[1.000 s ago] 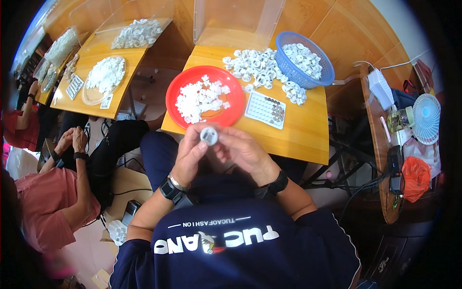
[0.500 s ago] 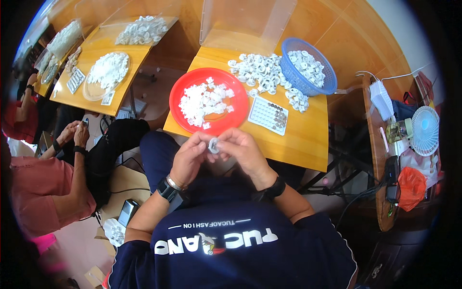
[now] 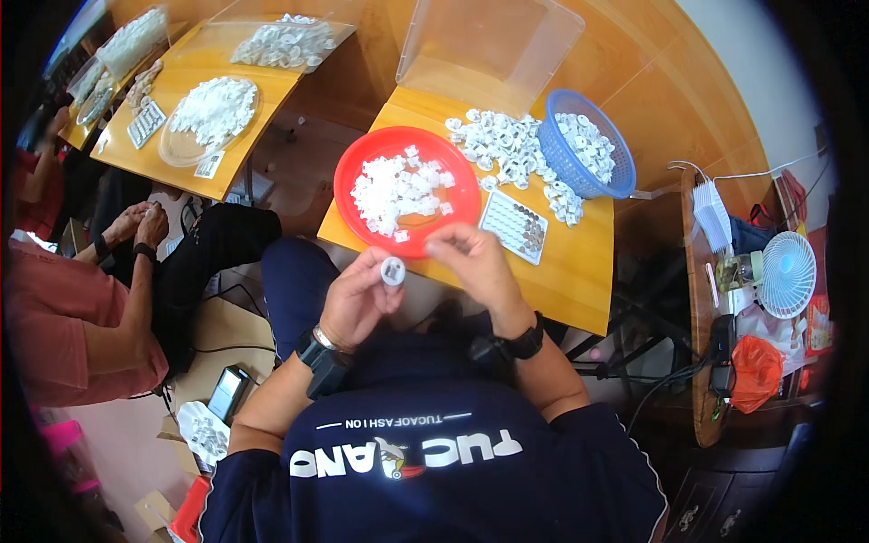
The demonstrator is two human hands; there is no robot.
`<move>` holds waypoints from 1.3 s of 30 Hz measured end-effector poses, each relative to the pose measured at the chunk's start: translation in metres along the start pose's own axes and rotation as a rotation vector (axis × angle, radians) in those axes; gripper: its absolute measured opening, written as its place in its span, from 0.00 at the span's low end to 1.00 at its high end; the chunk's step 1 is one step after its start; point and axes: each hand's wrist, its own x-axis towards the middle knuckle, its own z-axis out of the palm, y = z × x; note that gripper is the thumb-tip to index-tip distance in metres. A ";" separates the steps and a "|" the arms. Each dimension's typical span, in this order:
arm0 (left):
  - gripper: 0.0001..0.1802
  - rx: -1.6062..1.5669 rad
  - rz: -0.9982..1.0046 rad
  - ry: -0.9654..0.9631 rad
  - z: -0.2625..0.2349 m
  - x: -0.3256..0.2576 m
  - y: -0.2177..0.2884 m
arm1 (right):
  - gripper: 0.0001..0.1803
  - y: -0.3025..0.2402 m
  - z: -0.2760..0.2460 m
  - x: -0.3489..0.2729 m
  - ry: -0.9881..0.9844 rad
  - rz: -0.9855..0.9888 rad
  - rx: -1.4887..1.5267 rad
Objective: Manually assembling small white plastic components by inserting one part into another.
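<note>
My left hand (image 3: 356, 299) pinches a small round white plastic part (image 3: 392, 271) with a dark centre, holding it up in front of the table. My right hand (image 3: 484, 271) is apart from it, over the near right rim of a red round tray (image 3: 344, 185). Its thumb and fingertips are drawn together; anything between them is too small to make out. Small white square-looking pieces (image 3: 394, 192) lie heaped in the red tray. Right of it is a white tray (image 3: 496, 217) with rows of pockets, several holding small dark discs.
Round whitish parts (image 3: 507, 149) lie piled beside a tilted blue basket (image 3: 559, 158) of similar parts. A clear plastic bin (image 3: 489, 50) stands behind. At left, a co-worker (image 3: 81, 317) sits by another table (image 3: 240, 136). A side table at right bears a fan (image 3: 786, 274).
My hands have separated: the right one has let go of the round part and moved right toward the trays. The left hand keeps the part, its round face now showing.
</note>
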 end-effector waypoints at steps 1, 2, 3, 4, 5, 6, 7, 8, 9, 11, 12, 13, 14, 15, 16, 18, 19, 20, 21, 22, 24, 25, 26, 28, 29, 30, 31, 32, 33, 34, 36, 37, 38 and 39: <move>0.12 -0.030 0.018 0.001 -0.002 -0.001 0.002 | 0.07 -0.002 -0.007 0.006 0.077 -0.051 -0.100; 0.12 -0.041 0.024 0.002 -0.004 -0.003 0.005 | 0.08 -0.009 -0.016 0.010 0.134 -0.052 -0.269; 0.12 -0.046 0.019 -0.007 -0.005 -0.004 0.007 | 0.08 -0.011 -0.025 0.014 0.142 -0.052 -0.277; 0.12 -0.060 0.046 0.011 -0.006 -0.005 0.009 | 0.08 -0.011 -0.036 0.018 0.236 -0.100 -0.464; 0.12 -0.076 0.072 0.028 -0.007 -0.006 0.010 | 0.08 -0.011 -0.047 0.021 0.330 -0.147 -0.652; 0.12 -0.101 0.094 0.054 -0.007 -0.007 0.011 | 0.08 -0.011 -0.058 0.023 0.337 -0.148 -0.662; 0.12 -0.109 0.103 0.068 -0.007 -0.009 0.013 | 0.08 -0.012 -0.070 0.023 0.406 -0.148 -0.755; 0.11 -0.119 0.103 0.019 -0.010 -0.009 0.015 | 0.08 -0.012 -0.082 0.021 0.476 -0.146 -0.849; 0.11 -0.128 0.103 -0.027 -0.012 -0.010 0.017 | 0.08 -0.011 -0.093 0.020 0.486 -0.143 -0.857; 0.11 -0.140 0.093 -0.020 -0.009 -0.010 0.019 | 0.09 -0.008 -0.116 0.014 0.540 0.003 -0.932; 0.11 -0.171 0.089 -0.029 -0.009 -0.009 0.020 | 0.09 -0.008 -0.122 0.011 0.539 0.044 -0.966; 0.11 -0.202 0.086 -0.037 -0.008 -0.008 0.020 | 0.09 -0.006 -0.128 0.010 0.548 0.047 -0.970; 0.11 -0.205 0.079 -0.034 -0.007 -0.007 0.021 | 0.09 -0.002 -0.133 0.009 0.485 0.092 -0.968; 0.11 -0.207 0.074 -0.039 -0.007 -0.006 0.020 | 0.08 0.002 -0.137 0.008 0.421 0.136 -0.963; 0.11 -0.219 0.071 -0.050 -0.007 -0.005 0.019 | 0.08 0.005 -0.138 0.008 0.427 0.139 -0.964; 0.11 -0.229 0.064 -0.064 -0.006 -0.003 0.018 | 0.08 0.013 -0.138 0.011 0.416 0.032 -0.962; 0.11 -0.228 0.062 -0.077 -0.006 -0.003 0.018 | 0.08 0.016 -0.138 0.015 0.422 0.033 -0.961; 0.11 -0.227 0.059 -0.091 -0.006 -0.003 0.018 | 0.08 0.018 -0.138 0.020 0.431 0.023 -0.984; 0.11 -0.224 0.057 -0.091 -0.004 -0.003 0.018 | 0.08 0.019 -0.138 0.025 0.439 0.012 -1.006; 0.11 -0.217 0.054 -0.087 -0.002 -0.004 0.018 | 0.08 0.019 -0.137 0.030 0.441 0.012 -1.002; 0.11 -0.206 0.054 -0.079 0.000 -0.005 0.019 | 0.07 0.020 -0.134 0.037 0.389 0.057 -1.052; 0.11 -0.204 0.057 -0.077 0.001 -0.007 0.019 | 0.07 0.025 -0.134 0.038 0.386 0.054 -1.047; 0.11 -0.203 0.059 -0.074 0.002 -0.008 0.019 | 0.07 0.032 -0.133 0.038 0.407 0.002 -1.129; 0.11 -0.194 0.060 -0.076 0.003 -0.010 0.020 | 0.07 0.038 -0.131 0.040 0.416 -0.058 -1.201; 0.12 -0.190 0.056 -0.085 0.004 -0.011 0.021 | 0.06 0.039 -0.134 0.040 0.424 -0.082 -1.191; 0.12 -0.182 0.063 -0.071 0.005 -0.012 0.021 | 0.06 0.042 -0.135 0.039 0.429 -0.104 -1.178; 0.13 -0.170 0.064 -0.091 0.006 -0.011 0.022 | 0.06 0.042 -0.134 0.039 0.417 -0.111 -1.164; 0.14 -0.157 0.063 -0.112 0.007 -0.010 0.022 | 0.06 0.041 -0.134 0.038 0.411 -0.112 -1.204; 0.15 -0.168 0.056 -0.130 0.009 -0.007 0.021 | 0.06 0.037 -0.136 0.038 0.409 -0.113 -1.247; 0.15 -0.167 0.047 -0.106 0.012 -0.007 0.021 | 0.06 0.036 -0.135 0.037 0.398 -0.122 -1.283; 0.15 -0.161 0.042 -0.079 0.018 -0.006 0.023 | 0.05 0.037 -0.135 0.036 0.423 -0.163 -1.256; 0.13 -0.131 0.043 -0.094 0.021 -0.005 0.023 | 0.05 0.038 -0.135 0.035 0.454 -0.198 -1.238; 0.11 -0.101 0.042 -0.109 0.023 -0.003 0.023 | 0.05 0.036 -0.135 0.033 0.454 -0.200 -1.233; 0.11 -0.096 0.042 -0.107 0.024 -0.001 0.022 | 0.05 0.028 -0.133 0.028 0.461 -0.182 -1.017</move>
